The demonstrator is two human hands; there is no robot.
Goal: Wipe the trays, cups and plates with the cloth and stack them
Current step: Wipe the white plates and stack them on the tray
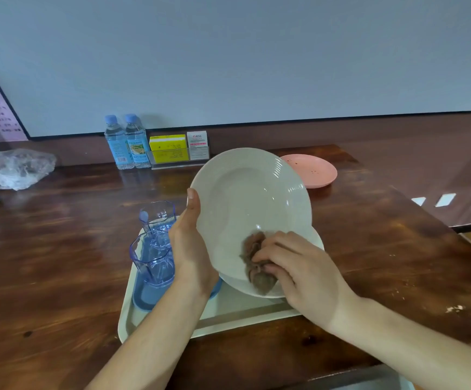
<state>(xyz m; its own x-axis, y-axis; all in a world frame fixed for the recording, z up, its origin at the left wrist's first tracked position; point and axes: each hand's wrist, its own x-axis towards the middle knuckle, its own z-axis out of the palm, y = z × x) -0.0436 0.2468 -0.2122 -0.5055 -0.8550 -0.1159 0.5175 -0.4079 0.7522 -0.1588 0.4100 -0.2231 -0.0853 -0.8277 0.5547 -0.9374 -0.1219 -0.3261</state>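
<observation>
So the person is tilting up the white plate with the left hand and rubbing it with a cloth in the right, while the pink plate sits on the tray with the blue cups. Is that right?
Nearly. The head view shows the pink plate lying on the bare wooden table, beyond the tray, not on it. The rest holds: left hand tilts the white plate, right hand rubs with the cloth, blue cups on the tray.

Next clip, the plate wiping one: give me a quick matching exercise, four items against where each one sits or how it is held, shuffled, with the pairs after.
Items:
1. white plate
2. brown cloth
3. pink plate
4. blue cups

Places or states:
A. flat on the table at the far side, with specks on it
B. bunched under the right hand, pressed to a plate
C. standing on the left part of the tray
D. tilted up, its rim gripped by the left hand

Pairs: 1-D, 2-B, 3-A, 4-C
</observation>
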